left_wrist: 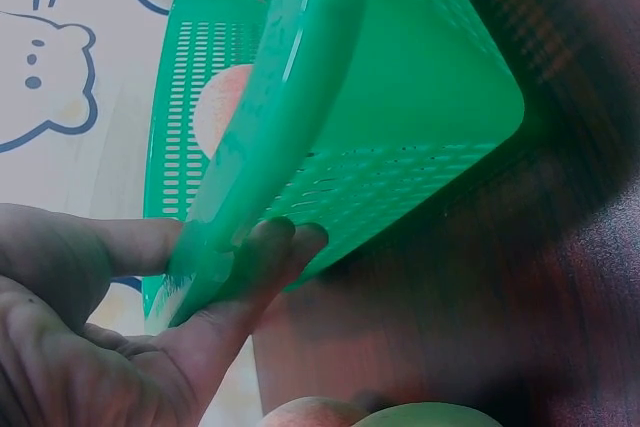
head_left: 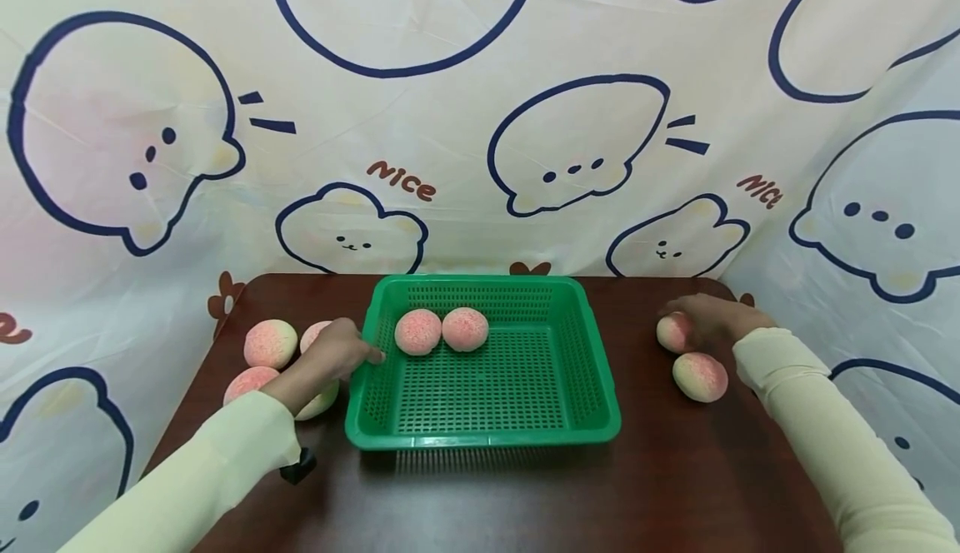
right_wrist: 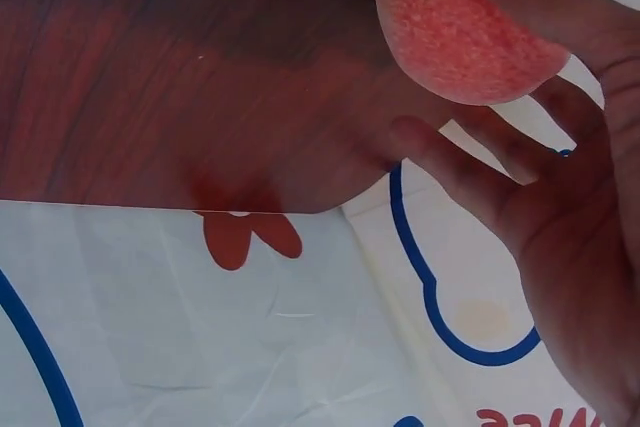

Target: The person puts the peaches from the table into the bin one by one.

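My left hand [head_left: 339, 351] holds the left rim of a green plastic basket [left_wrist: 420, 77], thumb and fingers on opposite sides of the wall. Inside it, two pink peaches [head_left: 465, 329] lie side by side near the back left. My right hand [head_left: 708, 318] is at the far right, around a peach [head_left: 672, 332]. Seen from the right wrist, the thumb overlaps this peach [right_wrist: 470, 52] while the other fingers [right_wrist: 460, 162] are spread beside it, fairly straight. Nearer the front lies another peach [head_left: 700, 376].
Several peaches [head_left: 270, 344] sit left of the basket, partly hidden by the left arm. Everything stands on a dark brown table [head_left: 480, 503]. A white cloth [head_left: 465, 137] printed with blue cartoon outlines hangs behind and at both sides.
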A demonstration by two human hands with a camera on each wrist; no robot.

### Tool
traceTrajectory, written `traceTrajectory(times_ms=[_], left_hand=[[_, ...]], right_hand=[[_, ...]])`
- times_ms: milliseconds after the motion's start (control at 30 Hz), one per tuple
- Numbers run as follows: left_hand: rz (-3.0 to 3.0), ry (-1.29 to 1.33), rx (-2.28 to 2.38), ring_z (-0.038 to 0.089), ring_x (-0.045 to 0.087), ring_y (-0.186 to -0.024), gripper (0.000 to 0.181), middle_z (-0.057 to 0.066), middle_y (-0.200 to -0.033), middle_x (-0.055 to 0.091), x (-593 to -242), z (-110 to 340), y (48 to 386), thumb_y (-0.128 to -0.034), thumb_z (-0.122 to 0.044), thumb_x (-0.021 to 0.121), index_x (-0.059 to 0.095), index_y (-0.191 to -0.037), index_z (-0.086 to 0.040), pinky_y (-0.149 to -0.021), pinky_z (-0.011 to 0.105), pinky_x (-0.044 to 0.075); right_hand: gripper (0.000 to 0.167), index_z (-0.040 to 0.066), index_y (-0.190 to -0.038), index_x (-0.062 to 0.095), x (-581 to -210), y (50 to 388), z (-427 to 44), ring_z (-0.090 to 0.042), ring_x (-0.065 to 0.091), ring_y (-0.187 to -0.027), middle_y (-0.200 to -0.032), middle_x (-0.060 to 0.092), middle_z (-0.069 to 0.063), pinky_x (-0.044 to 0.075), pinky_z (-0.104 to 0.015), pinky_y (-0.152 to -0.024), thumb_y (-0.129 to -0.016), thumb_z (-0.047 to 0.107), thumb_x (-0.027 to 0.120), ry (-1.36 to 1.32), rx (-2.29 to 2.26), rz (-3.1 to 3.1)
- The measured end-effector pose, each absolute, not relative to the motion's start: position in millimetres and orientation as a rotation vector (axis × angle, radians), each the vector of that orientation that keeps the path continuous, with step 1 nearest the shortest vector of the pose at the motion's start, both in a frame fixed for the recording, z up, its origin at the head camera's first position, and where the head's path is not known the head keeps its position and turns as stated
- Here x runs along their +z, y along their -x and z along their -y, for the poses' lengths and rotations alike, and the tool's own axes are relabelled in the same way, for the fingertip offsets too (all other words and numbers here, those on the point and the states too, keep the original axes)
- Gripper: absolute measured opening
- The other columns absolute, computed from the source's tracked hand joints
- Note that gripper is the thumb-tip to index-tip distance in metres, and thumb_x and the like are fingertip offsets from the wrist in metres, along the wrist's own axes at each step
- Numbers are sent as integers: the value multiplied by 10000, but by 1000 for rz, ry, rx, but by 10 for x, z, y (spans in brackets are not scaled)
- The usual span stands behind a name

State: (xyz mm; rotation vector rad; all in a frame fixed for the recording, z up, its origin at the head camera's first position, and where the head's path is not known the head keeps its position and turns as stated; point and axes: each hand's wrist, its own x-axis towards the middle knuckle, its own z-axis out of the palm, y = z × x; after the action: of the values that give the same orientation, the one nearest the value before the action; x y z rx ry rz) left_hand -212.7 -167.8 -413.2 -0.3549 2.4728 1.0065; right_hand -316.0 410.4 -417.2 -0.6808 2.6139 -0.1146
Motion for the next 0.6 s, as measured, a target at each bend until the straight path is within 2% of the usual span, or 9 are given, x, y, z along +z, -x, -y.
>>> traceTrajectory(times_ms=[200,433,600], left_hand=[[-2473,370,997,240,692,-816,340,264,-1067,660,-4137,1686,2124,-920,-100,717,569,-1113,137,-755,398,615],[-2463,403,979,288,709,-917,424,293,-1153,642,-4126,1677,2132,-928,-103,720,533,-1206,158,-782,412,618],[-2458,406,993,263,717,-877,369,274,-1116,664,-4142,1664,2131,-925,-99,720,569,-1161,141,-744,381,618]], right_hand=[[718,-13,-1411,559,-4282,3168,-4129,-402,556,-1253,-1401,589,-267,418,-650,-1062,-729,19,783,555,-205,-2597],[710,-40,-1425,530,-4331,3194,-4108,-351,542,-1142,-1391,578,-288,435,-635,-1033,-775,60,797,438,-263,-2552],[707,-52,-1425,525,-4316,3201,-4106,-400,526,-1230,-1412,558,-299,394,-663,-1073,-780,56,795,430,-275,-2535]])
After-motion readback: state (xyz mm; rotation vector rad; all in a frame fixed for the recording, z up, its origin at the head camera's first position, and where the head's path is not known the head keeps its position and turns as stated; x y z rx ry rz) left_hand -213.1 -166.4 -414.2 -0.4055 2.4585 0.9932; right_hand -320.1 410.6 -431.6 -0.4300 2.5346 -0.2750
